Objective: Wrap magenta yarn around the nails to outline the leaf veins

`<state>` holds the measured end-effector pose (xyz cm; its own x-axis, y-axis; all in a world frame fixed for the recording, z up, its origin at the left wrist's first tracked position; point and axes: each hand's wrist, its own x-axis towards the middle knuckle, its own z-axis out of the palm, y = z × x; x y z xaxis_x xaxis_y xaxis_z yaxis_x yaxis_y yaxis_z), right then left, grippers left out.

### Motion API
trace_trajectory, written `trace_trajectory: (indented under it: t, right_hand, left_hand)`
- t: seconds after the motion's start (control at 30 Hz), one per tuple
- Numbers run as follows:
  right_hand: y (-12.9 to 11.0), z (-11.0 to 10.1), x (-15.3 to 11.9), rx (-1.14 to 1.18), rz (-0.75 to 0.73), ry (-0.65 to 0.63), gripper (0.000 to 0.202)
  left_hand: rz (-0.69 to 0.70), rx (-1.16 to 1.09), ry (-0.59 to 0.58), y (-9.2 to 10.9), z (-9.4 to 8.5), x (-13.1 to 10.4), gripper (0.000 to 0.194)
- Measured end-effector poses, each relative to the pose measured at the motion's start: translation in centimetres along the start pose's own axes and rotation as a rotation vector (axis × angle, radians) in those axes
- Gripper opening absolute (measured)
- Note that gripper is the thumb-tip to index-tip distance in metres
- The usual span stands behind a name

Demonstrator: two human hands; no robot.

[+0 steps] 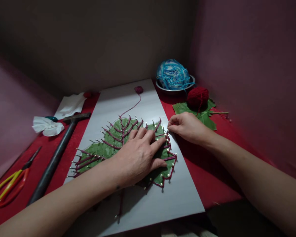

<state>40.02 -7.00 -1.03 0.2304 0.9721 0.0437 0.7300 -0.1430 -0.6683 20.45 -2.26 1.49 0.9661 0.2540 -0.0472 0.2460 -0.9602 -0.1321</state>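
A green leaf [108,149] lies on a white board [180,194], with many metal nails around its outline and along its veins. Dark red yarn [171,158] is wound between the nails, along the veins and around the right edge. My left hand [138,153] rests flat over the middle of the leaf, fingers spread, fingertips among the nails on the right. Just past the board's right edge, my right hand [184,126] is pinched closed by the nails where the yarn outline reaches the fingertips. The strand between its fingers is barely visible.
A small dark red yarn ball [138,89] sits at the board's far end, its strand running to the leaf. On the left lie a hammer [61,148], scissors [12,186] and crumpled white paper [48,126]. At right are blue yarn [172,75] in a metal bowl [162,87] and red yarn [198,97] on another leaf [208,123].
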Motion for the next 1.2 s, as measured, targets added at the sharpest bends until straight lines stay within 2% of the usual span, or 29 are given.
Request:
trace_trajectory:
  t: [0.1, 0.27, 0.37, 0.53, 0.7, 0.83, 0.93, 1.03, 1.2]
  right_hand:
    - [-0.7, -0.2, 0.5, -0.071, -0.054, -0.038, 0.012]
    - [-1.9, -0.8, 0.6, 0.004, -0.025, -0.134, 0.014]
    - [-1.9, -0.8, -0.1, 0.019, -0.081, -0.084, 0.013]
    - [-0.4, -0.9, -1.6, 0.110, -0.259, -0.045, 0.014]
    - [0.9, -0.7, -2.0, -0.102, -0.347, -0.045, 0.019]
    - [1.1, -0.4, -1.9, -0.229, -0.390, -0.090, 0.020]
    - [1.1, -0.4, -2.0, -0.210, -0.363, -0.107, 0.021]
    - [1.2, -0.5, -1.9, -0.118, -0.306, -0.106, 0.022]
    - [1.7, -0.3, -1.5, 0.127, -0.157, -0.154, 0.015]
  left_hand:
    - [0.001, 0.007, -0.001, 0.0, 0.0, 0.0, 0.059]
    - [-0.004, 0.006, 0.015, 0.1, 0.2, -0.1, 0.058]
    - [-0.011, 0.002, 0.013, 0.1, 0.3, -0.1, 0.058]
    - [-0.010, -0.007, 0.016, 0.1, 0.3, -0.2, 0.059]
    - [-0.009, -0.027, 0.013, 0.1, 0.2, -0.2, 0.058]
    - [0.010, -0.098, 0.027, -0.5, -0.9, -0.9, 0.053]
    - [-0.003, -0.146, 0.076, -2.0, -2.2, -2.2, 0.051]
    - [-0.099, -0.173, 0.124, -4.4, -2.7, -3.8, 0.051]
    - [-0.373, -0.313, 0.232, -10.0, -1.1, -6.2, 0.051]
